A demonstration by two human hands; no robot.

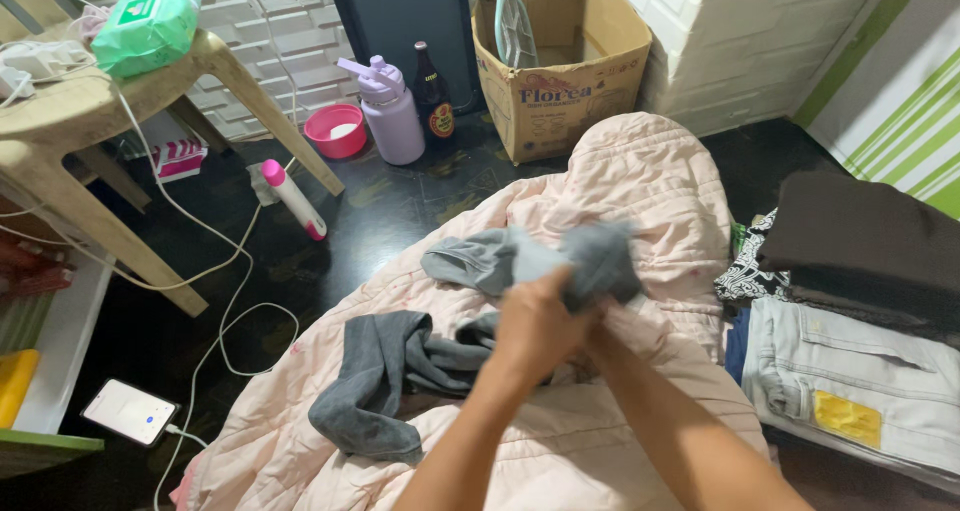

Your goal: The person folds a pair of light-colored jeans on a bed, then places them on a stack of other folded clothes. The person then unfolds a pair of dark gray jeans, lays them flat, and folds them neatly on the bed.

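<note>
Fingers first: the left hand (pixel 540 323) has its fingers curled shut on a bunched grey garment (pixel 545 261), gripping it at the middle where the cloth gathers. The right hand (pixel 597 323) comes in just beside the left and is mostly hidden behind it and the cloth, so whether its fingers are closed on the garment I cannot tell.

The grey garment is held just above the pink quilt (pixel 620 171), which serves as our landmark. One loose end trails off toward the left of the grip, blurred, and looks as if it is on the move. That is the likely trouble: with only a bunched hold, the free end could slide out or twist, and the piece would end up rumpled on the quilt.

Second risk, on the quilt near the left forearm: a darker grey garment (pixel 385 376) lies crumpled, close under the held one. A dangling end could catch it and drag it along, or the two greys could tangle.

Off the quilt's right edge sits a stack of folded clothes (pixel 860 301), dark on top, pale denim below. A wide swing that way could brush it and knock it out of square.

Off the quilt's left edge, on the dark floor, a phone (pixel 130 411) lies on a white cable (pixel 235 271), and beyond the quilt's far end stand a lilac bottle (pixel 390 106) and a dark glass bottle (pixel 433 91). A garment flung wide could reach them.
</note>
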